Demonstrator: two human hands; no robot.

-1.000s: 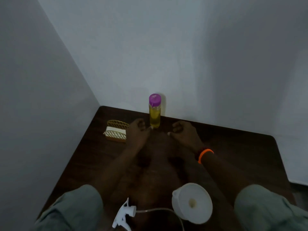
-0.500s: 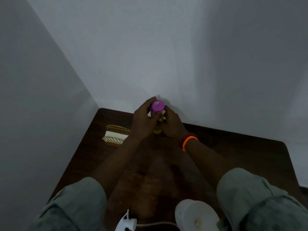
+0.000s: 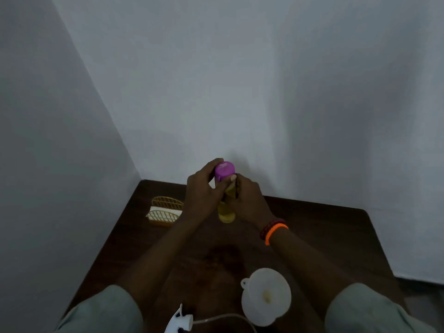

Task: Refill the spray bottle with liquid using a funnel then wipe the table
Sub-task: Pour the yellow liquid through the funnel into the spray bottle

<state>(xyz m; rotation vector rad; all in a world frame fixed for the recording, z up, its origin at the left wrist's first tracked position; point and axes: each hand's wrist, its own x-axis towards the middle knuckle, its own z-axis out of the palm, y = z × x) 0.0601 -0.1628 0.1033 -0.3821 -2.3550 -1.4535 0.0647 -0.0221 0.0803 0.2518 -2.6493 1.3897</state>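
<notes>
Both my hands have closed in at 12 o'clock: left hand (image 3: 204, 191) grips the cap (image 3: 224, 171), right hand (image 3: 247, 200) holds the upright bottle (image 3: 225, 212).

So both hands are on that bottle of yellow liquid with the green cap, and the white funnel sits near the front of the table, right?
Not quite: the cap is purple, not green, as the head view shows. The rest holds: the left hand and right hand are on the bottle of yellow liquid, and the white funnel sits near the table's front.
</notes>
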